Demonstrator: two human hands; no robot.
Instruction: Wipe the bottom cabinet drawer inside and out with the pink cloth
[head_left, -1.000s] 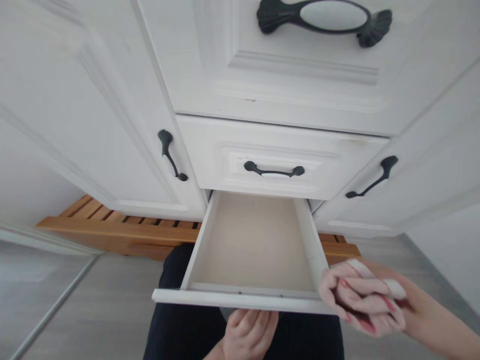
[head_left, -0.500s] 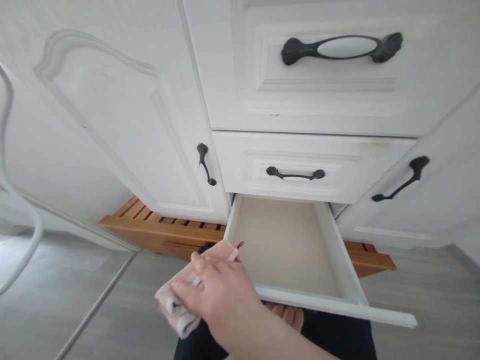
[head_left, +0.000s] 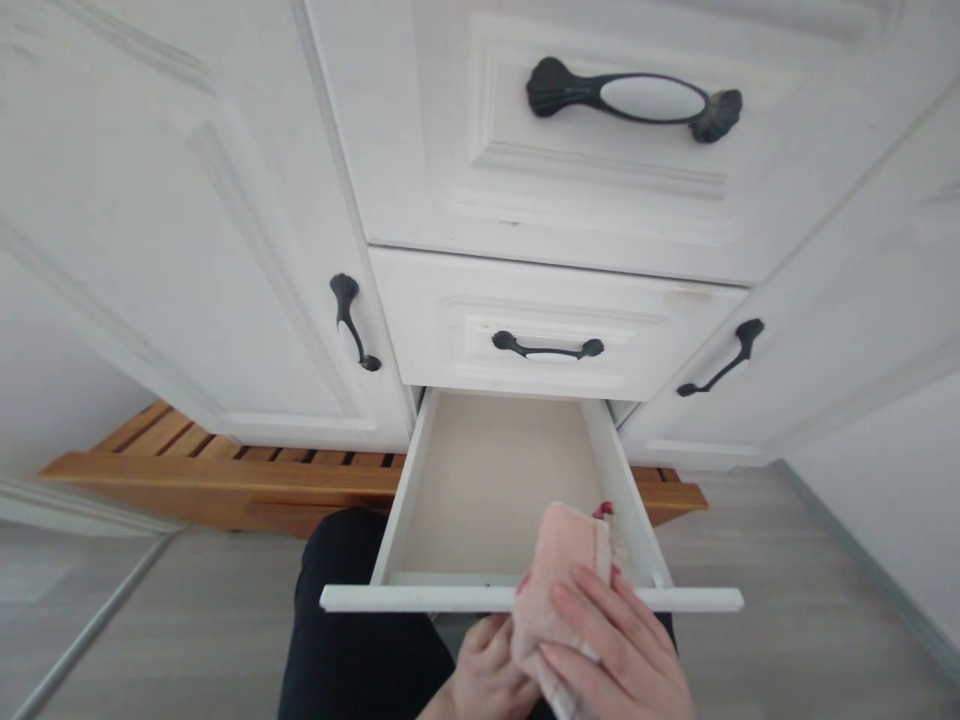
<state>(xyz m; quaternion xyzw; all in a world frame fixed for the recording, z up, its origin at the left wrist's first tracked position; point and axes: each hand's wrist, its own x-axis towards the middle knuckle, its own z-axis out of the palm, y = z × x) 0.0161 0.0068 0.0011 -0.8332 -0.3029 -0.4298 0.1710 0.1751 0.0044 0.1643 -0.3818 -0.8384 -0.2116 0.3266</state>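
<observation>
A white drawer (head_left: 420, 598) is pulled out, and its beige bottom shows bare. My right hand (head_left: 622, 650) is closed on a folded pink cloth (head_left: 562, 560), which lies over the right half of the drawer's front panel. A small red tag sticks up from the cloth. Just below the front panel, my left hand (head_left: 491, 665) has its fingers curled beside the cloth's lower left edge; what they grip, if anything, is hidden.
White cabinet doors stand on both sides, and two closed drawers with dark handles (head_left: 547, 348) are above. A slatted wooden base (head_left: 225, 480) runs under the cabinet. My dark-clothed knee (head_left: 345, 600) is left of the open drawer, over the grey floor (head_left: 750, 560).
My right hand has carried the cloth from left of the drawer to its front panel, right of centre. More of my left hand shows below the panel. The view has shifted right.
</observation>
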